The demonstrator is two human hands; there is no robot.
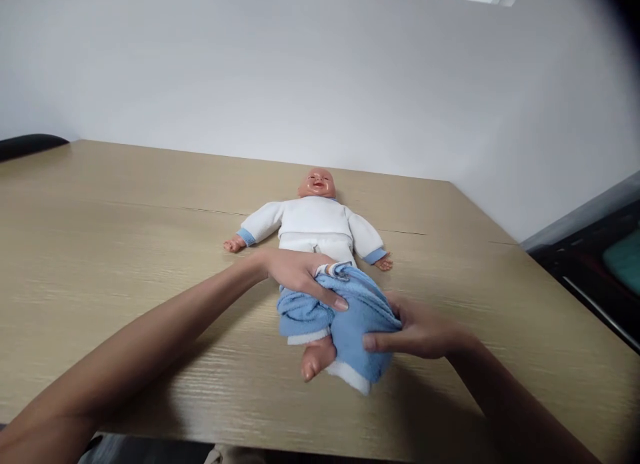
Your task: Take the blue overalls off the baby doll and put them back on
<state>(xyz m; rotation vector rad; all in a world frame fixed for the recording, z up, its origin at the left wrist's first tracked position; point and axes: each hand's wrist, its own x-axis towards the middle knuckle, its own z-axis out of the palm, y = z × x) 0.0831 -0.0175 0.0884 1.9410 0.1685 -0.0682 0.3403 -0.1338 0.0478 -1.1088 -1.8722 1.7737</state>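
Two forearms (175, 334) angled inward — left hand (296, 271) palm-down, right hand (423, 327) side-on — fingers of both clamped on blue trousers (356, 331).

Head camera looks forward (and down).

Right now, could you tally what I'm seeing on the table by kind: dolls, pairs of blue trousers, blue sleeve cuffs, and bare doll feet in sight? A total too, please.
Doll: 1
Blue trousers: 1
Blue sleeve cuffs: 2, one at the picture's left, one at its right
Bare doll foot: 1
Total: 5
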